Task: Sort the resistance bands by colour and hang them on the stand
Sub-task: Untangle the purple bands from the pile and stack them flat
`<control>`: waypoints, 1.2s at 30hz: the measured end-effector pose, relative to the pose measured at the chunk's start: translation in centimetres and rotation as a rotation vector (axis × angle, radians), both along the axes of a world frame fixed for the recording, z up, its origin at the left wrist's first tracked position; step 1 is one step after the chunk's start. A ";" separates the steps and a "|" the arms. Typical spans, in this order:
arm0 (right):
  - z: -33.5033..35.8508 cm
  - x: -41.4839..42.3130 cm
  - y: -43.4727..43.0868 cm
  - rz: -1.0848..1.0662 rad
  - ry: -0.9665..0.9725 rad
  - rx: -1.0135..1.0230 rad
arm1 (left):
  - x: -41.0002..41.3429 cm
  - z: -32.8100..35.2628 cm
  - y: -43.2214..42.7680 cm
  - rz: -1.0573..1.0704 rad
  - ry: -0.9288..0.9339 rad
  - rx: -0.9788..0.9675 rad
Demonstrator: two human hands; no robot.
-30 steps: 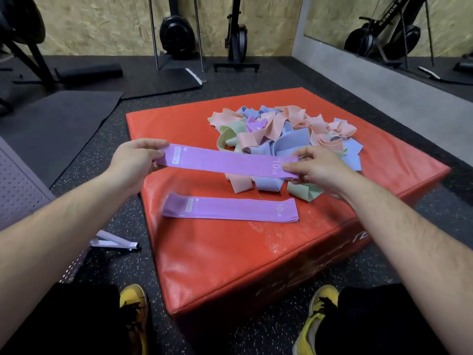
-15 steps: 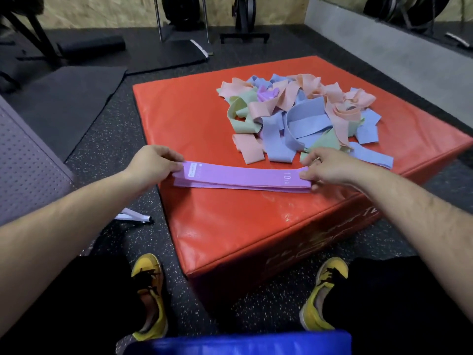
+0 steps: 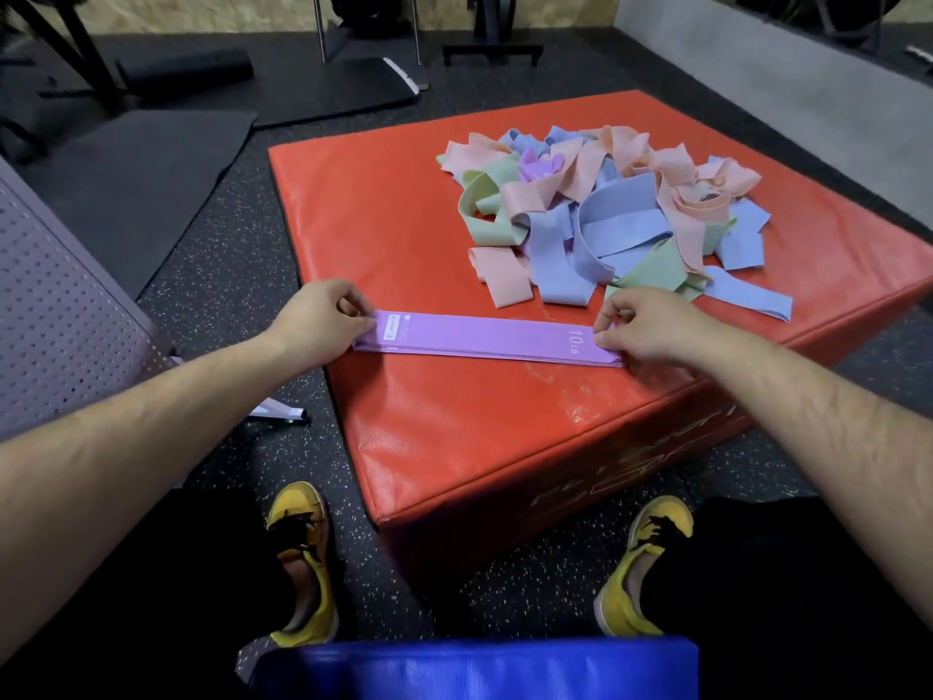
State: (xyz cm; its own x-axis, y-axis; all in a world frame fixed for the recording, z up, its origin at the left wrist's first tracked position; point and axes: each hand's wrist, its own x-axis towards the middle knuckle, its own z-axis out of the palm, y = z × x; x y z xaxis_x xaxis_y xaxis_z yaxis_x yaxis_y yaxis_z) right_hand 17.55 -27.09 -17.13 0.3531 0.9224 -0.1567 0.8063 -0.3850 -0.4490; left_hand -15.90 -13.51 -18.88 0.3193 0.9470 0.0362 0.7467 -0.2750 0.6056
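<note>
The left hand (image 3: 320,320) and right hand (image 3: 651,328) each pinch one end of the stacked purple resistance bands (image 3: 484,338), which lie flat between them on the red pad (image 3: 404,219). The mixed pile (image 3: 606,214) lies beyond the right hand.

The purple band (image 3: 484,338) reads "10 LB" at its right end; its white tag (image 3: 391,326) is illegible.

- Light: indoor, moderate and diffuse, from overhead. The red padded block (image 3: 404,234) is evenly lit, with a faint sheen on its near top.
- Shadows: soft and short beneath the forearms (image 3: 151,411). The floor (image 3: 227,275) is dark and the far background dim.
- Sharpness: centre crisp, with "10 LB" on the purple band (image 3: 484,333) legible. Far equipment is soft.
- Distortion: wide-angle. Block edges bow, and the forearms stretch toward the lower corners.
</note>
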 end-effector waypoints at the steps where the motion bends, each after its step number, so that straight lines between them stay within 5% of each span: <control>1: 0.0 0.1 0.0 0.001 -0.020 0.003 | 0.0 0.1 0.1 -0.023 0.029 0.025; 11: 2.8 -0.2 1.3 0.065 -0.082 0.065 | 1.8 1.7 1.6 -0.076 0.094 0.154; 25: 5.3 -0.4 11.4 -0.013 -0.087 0.289 | 17.8 4.5 7.9 -0.271 -0.081 0.269; 31: 4.4 0.5 14.4 -0.046 -0.105 0.308 | 25.2 5.7 14.2 -0.415 0.206 0.373; 36: 4.3 0.9 15.5 -0.065 -0.126 0.259 | 29.2 6.0 16.2 -0.512 0.536 0.237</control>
State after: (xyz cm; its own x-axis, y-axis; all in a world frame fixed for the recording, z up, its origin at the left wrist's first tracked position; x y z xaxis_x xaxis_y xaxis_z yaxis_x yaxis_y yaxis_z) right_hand 18.48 -11.58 -12.80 0.4143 0.9009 0.1292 0.8393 -0.3233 -0.4372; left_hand 13.32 2.65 -12.89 0.7456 0.6634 -0.0637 0.6664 -0.7414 0.0795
